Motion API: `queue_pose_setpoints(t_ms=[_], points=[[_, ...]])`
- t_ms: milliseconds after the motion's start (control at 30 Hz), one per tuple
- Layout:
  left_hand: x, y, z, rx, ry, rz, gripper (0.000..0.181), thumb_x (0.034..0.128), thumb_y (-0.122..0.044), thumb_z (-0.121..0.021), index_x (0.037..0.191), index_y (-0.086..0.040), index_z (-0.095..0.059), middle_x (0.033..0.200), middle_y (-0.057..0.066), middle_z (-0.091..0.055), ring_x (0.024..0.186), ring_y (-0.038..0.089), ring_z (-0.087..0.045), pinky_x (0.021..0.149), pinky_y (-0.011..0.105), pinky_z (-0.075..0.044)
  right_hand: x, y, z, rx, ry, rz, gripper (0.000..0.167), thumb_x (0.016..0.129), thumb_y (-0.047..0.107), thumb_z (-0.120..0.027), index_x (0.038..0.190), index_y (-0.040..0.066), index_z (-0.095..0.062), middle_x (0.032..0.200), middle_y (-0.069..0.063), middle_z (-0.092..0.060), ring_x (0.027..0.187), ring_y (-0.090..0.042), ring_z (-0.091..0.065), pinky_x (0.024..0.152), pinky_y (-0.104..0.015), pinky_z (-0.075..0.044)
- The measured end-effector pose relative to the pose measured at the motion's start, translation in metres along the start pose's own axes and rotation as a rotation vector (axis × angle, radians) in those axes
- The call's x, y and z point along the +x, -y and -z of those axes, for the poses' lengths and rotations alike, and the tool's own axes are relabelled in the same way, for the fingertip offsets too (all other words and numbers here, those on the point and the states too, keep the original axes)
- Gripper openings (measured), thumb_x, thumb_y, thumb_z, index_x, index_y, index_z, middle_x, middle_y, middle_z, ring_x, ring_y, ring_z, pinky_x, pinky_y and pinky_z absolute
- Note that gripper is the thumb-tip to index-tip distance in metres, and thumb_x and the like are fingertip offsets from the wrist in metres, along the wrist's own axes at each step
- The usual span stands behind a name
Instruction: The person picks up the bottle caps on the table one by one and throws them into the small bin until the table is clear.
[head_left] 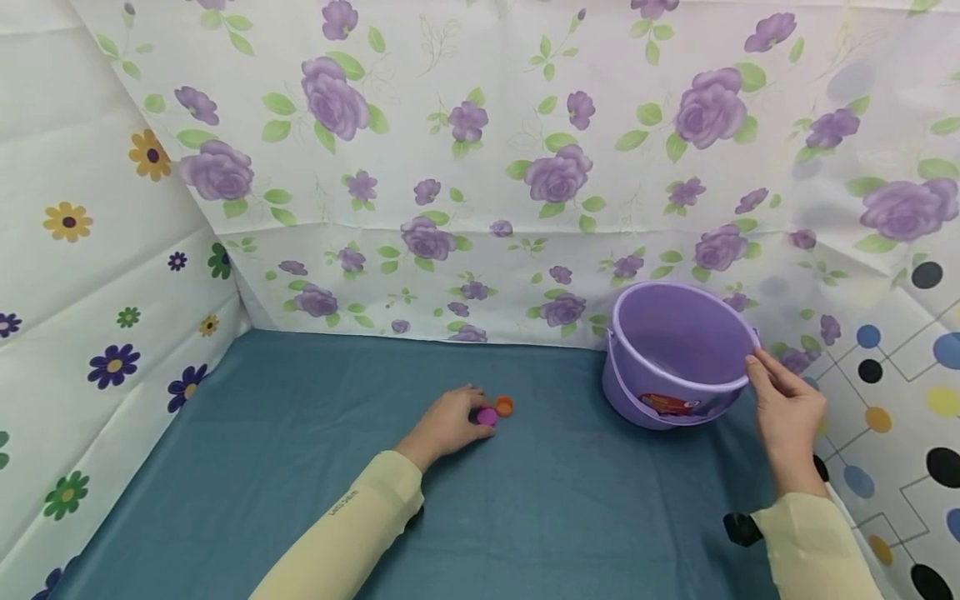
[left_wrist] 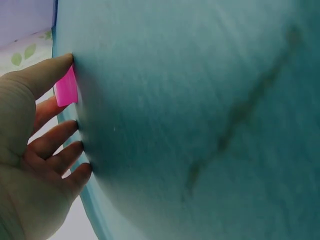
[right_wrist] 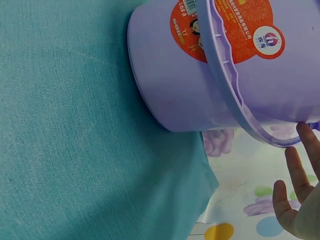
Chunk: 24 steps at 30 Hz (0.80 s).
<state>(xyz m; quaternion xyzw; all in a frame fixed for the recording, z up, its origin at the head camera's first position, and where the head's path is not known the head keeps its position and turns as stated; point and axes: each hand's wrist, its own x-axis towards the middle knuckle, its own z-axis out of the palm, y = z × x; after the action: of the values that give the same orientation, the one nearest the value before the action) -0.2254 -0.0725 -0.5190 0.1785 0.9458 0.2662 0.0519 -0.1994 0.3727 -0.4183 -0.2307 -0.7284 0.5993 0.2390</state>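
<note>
My left hand [head_left: 447, 423] is at the middle of the cloth-covered table, with thumb and index finger on either side of a small pink bottle cap [head_left: 487, 416]. In the left wrist view the pink cap [left_wrist: 66, 87] sits between thumb and index finger, while the other fingers spread toward the cloth. An orange bottle cap [head_left: 505, 406] lies right beside it. At the right, my right hand [head_left: 787, 408] holds the rim of a purple bucket [head_left: 630, 396], thumb at the rim and fingers on its outer side. The bucket stands upright; its handle [right_wrist: 231, 95] hangs down along the front.
Blue-green cloth [head_left: 300, 467] covers the table. A white sheet with purple roses [head_left: 465, 167] rises along the back edge. Flower-patterned sheeting [head_left: 67, 317] borders the left, and dotted sheeting [head_left: 900, 433] stands close to the right arm.
</note>
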Motion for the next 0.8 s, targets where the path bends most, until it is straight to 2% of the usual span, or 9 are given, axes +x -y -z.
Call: queue_pose_setpoints(t_ms=[200, 300, 400, 467, 633, 800], points=[[-0.001, 0.005, 0.005, -0.024, 0.003, 0.019, 0.044, 0.0782, -0.038, -0.074, 0.117, -0.019, -0.066, 0.133, 0.003, -0.056, 0.134, 0.021, -0.042, 0.105, 0.042, -0.04, 0.001, -0.002, 0.0, -0.011, -0.006, 0.0, 0.041, 0.076, 0.037, -0.075, 0.113, 0.02, -0.07, 0.088, 0.022, -0.068, 0.085, 0.006, -0.06, 0.064, -0.004, -0.044], [-0.002, 0.008, 0.008, -0.03, -0.012, 0.029, 0.041, 0.0791, -0.037, -0.074, 0.115, -0.02, -0.067, 0.124, 0.0, -0.062, 0.12, 0.018, -0.054, 0.097, 0.039, -0.047, 0.001, -0.001, -0.001, 0.001, -0.009, 0.014, 0.041, 0.076, 0.036, -0.075, 0.113, 0.019, -0.07, 0.087, 0.022, -0.068, 0.083, 0.006, -0.061, 0.063, -0.005, -0.044], [-0.003, 0.01, 0.011, -0.058, -0.039, 0.045, 0.037, 0.0799, -0.035, -0.073, 0.113, -0.02, -0.067, 0.113, -0.003, -0.065, 0.102, 0.013, -0.058, 0.088, 0.035, -0.05, 0.0, -0.001, -0.001, 0.008, -0.007, 0.02, 0.041, 0.076, 0.035, -0.076, 0.113, 0.018, -0.07, 0.085, 0.023, -0.068, 0.083, 0.006, -0.061, 0.063, -0.005, -0.044], [-0.004, 0.011, 0.013, -0.084, -0.063, 0.062, 0.037, 0.0801, -0.034, -0.073, 0.114, -0.02, -0.067, 0.11, -0.004, -0.065, 0.096, 0.011, -0.057, 0.086, 0.034, -0.051, -0.001, -0.001, -0.001, 0.014, -0.008, 0.022, 0.04, 0.076, 0.034, -0.076, 0.112, 0.017, -0.07, 0.084, 0.023, -0.068, 0.081, 0.006, -0.061, 0.061, -0.005, -0.044], [-0.002, 0.015, 0.019, -0.136, -0.129, 0.086, 0.039, 0.0806, -0.033, -0.073, 0.116, -0.018, -0.066, 0.108, -0.002, -0.066, 0.095, 0.012, -0.059, 0.084, 0.034, -0.052, -0.002, 0.001, -0.001, -0.007, -0.017, 0.039, 0.04, 0.076, 0.034, -0.076, 0.112, 0.017, -0.071, 0.082, 0.025, -0.068, 0.079, 0.007, -0.061, 0.061, -0.005, -0.044], [0.003, 0.017, 0.029, -0.172, -0.243, 0.104, 0.038, 0.079, -0.031, -0.074, 0.112, -0.017, -0.065, 0.105, -0.001, -0.067, 0.096, 0.016, -0.063, 0.082, 0.035, -0.052, -0.002, 0.001, -0.002, -0.028, -0.017, 0.033, 0.04, 0.077, 0.036, -0.075, 0.112, 0.018, -0.07, 0.086, 0.025, -0.068, 0.082, 0.007, -0.06, 0.064, -0.004, -0.044]])
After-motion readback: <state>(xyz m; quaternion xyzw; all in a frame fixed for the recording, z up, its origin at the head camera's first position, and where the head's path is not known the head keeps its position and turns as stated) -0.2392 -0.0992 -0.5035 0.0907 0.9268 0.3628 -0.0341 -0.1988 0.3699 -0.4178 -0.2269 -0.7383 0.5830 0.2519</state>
